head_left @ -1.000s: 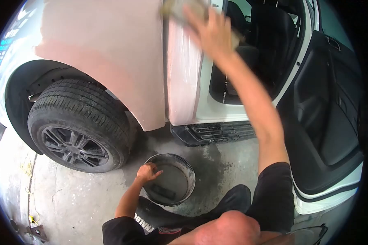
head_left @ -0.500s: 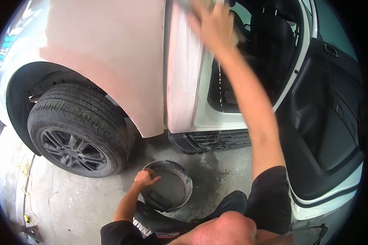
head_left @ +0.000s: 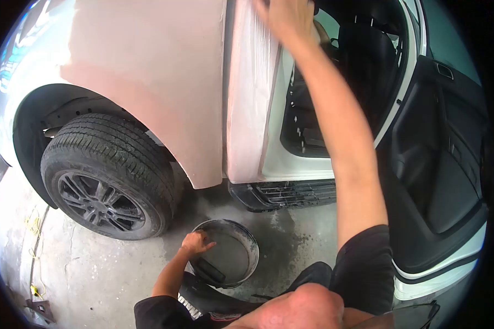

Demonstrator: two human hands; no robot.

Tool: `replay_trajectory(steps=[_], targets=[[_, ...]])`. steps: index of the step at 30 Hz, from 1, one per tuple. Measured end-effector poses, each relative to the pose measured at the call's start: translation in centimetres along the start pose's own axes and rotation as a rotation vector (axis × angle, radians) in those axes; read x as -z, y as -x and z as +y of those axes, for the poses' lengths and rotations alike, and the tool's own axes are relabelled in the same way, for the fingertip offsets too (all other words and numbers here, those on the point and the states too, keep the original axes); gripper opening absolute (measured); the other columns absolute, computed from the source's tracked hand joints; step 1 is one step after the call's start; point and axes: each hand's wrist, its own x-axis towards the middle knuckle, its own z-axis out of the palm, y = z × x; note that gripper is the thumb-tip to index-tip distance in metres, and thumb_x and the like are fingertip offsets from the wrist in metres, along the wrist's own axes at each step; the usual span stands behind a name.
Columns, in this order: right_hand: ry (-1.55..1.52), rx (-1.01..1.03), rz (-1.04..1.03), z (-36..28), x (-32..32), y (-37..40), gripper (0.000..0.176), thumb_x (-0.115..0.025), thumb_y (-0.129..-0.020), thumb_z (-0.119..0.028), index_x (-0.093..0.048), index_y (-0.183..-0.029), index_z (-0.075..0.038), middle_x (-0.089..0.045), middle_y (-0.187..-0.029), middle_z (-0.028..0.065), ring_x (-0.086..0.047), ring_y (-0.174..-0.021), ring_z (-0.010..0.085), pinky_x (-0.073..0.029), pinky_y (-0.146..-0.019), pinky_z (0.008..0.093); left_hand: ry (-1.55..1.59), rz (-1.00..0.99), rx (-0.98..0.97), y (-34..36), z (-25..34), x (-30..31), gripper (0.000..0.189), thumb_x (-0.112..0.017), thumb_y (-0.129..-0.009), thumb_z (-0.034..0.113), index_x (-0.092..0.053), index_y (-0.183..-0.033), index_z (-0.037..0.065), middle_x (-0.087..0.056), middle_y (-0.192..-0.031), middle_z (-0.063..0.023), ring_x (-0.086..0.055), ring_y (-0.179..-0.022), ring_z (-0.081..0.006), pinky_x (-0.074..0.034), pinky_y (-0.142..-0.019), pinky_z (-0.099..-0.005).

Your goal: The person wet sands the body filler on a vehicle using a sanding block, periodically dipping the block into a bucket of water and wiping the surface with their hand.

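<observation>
My right hand (head_left: 286,19) is raised to the top of the view, pressed against the pink-primed door-frame edge (head_left: 247,109) of a white car. A tan sanding block (head_left: 322,34) shows only as a sliver beside that hand. Low down, my left hand (head_left: 196,242) curls over the rim of a round grey bucket (head_left: 250,241) on the concrete floor. The bucket holds murky water and a dark block (head_left: 208,270).
The pink-primed fender (head_left: 148,71) stands over the front tyre (head_left: 110,170) at the left. The open car door (head_left: 444,164) hangs at the right, with a black side step (head_left: 291,192) below the cabin opening. My knee (head_left: 307,307) fills the bottom edge. The floor around the bucket is wet.
My right hand has slid upward along the primed edge, so most of the sanding block has left the view. My left hand has stayed on the bucket rim.
</observation>
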Motion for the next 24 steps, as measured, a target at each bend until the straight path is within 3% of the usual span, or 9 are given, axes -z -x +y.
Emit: replay_trajectory(steps=[3,4,8,12,15,16,19,21,24], targets=[[-0.045,-0.110,0.104,-3.5,3.4,-1.2,0.056,-0.063,-0.098,-0.030,-0.048,-0.149,-0.013,-0.051,-0.126,0.0262,-0.053,-0.109,0.0349,-0.045,-0.095,0.0504,0.037,-0.001,-0.009,-0.6,-0.4,-0.1,0.058,-0.068,-0.084,0.064,-0.073,-0.091,0.007,-0.072,-0.096,-0.0137,-0.069,-0.095,-0.0328,-0.055,-0.084,-0.0424],[0.078,0.125,0.261,-0.5,-0.8,1.3,0.052,-0.070,-0.090,-0.040,-0.060,-0.138,-0.023,-0.059,-0.113,0.0218,-0.061,-0.096,0.0390,-0.052,-0.077,0.0523,0.034,-0.018,-0.009,-0.3,-0.2,0.0,0.057,-0.068,-0.084,0.064,-0.074,-0.091,0.007,-0.072,-0.097,-0.0138,-0.070,-0.095,-0.0328,-0.055,-0.084,-0.0426],[0.022,0.255,0.133,-1.1,-4.2,22.0,0.084,-0.080,-0.080,-0.040,-0.042,-0.155,-0.037,-0.050,-0.127,0.0295,-0.054,-0.104,0.0423,-0.044,-0.085,0.0535,0.015,-0.116,0.037,0.2,1.0,1.7,0.057,-0.066,-0.085,0.064,-0.074,-0.098,0.009,-0.073,-0.101,-0.0127,-0.069,-0.101,-0.0318,-0.055,-0.089,-0.0417],[0.044,0.334,0.118,0.1,-2.5,18.8,0.084,-0.081,-0.079,-0.038,-0.043,-0.154,-0.041,-0.052,-0.126,0.0275,-0.056,-0.103,0.0417,-0.046,-0.085,0.0545,0.001,-0.123,0.048,0.5,1.5,2.4,0.057,-0.066,-0.086,0.063,-0.074,-0.100,0.009,-0.073,-0.102,-0.0129,-0.070,-0.102,-0.0317,-0.055,-0.091,-0.0417],[0.039,0.244,0.289,1.3,-1.6,5.7,0.048,-0.069,-0.090,-0.044,-0.063,-0.134,-0.028,-0.054,-0.127,0.0210,-0.056,-0.107,0.0442,-0.049,-0.075,0.0524,0.038,-0.123,0.058,0.0,1.3,1.9,0.056,-0.067,-0.085,0.062,-0.074,-0.098,0.008,-0.073,-0.102,-0.0140,-0.070,-0.100,-0.0324,-0.055,-0.090,-0.0425],[-0.119,0.019,0.124,-0.9,1.7,2.7,0.052,-0.063,-0.098,-0.031,-0.052,-0.147,-0.017,-0.052,-0.125,0.0252,-0.053,-0.108,0.0341,-0.046,-0.094,0.0480,0.037,-0.097,0.043,-0.1,0.9,1.4,0.056,-0.067,-0.085,0.062,-0.074,-0.097,0.008,-0.073,-0.102,-0.0143,-0.070,-0.100,-0.0324,-0.055,-0.090,-0.0427],[-0.046,0.051,0.019,0.4,-1.1,4.5,0.046,-0.068,-0.092,-0.041,-0.062,-0.134,-0.025,-0.052,-0.128,0.0222,-0.054,-0.110,0.0429,-0.049,-0.079,0.0519,0.043,-0.056,0.035,-0.3,0.9,1.1,0.055,-0.068,-0.085,0.061,-0.073,-0.095,0.007,-0.073,-0.102,-0.0144,-0.070,-0.099,-0.0323,-0.055,-0.089,-0.0430],[0.189,0.188,0.172,-0.7,-2.1,13.0,0.056,-0.071,-0.089,-0.044,-0.058,-0.142,-0.033,-0.050,-0.133,0.0256,-0.053,-0.110,0.0440,-0.048,-0.082,0.0524,0.057,-0.099,0.090,0.1,2.1,2.7,0.055,-0.068,-0.085,0.062,-0.073,-0.094,0.007,-0.073,-0.102,-0.0139,-0.070,-0.099,-0.0322,-0.054,-0.089,-0.0426],[-0.009,0.356,0.140,0.5,-4.6,25.9,0.094,-0.088,-0.070,-0.034,-0.044,-0.153,-0.042,-0.053,-0.129,0.0253,-0.056,-0.102,0.0362,-0.047,-0.082,0.0477,0.082,-0.096,0.076,0.0,1.7,2.4,0.055,-0.068,-0.085,0.061,-0.073,-0.093,0.007,-0.072,-0.101,-0.0128,-0.069,-0.099,-0.0320,-0.054,-0.088,-0.0427]])
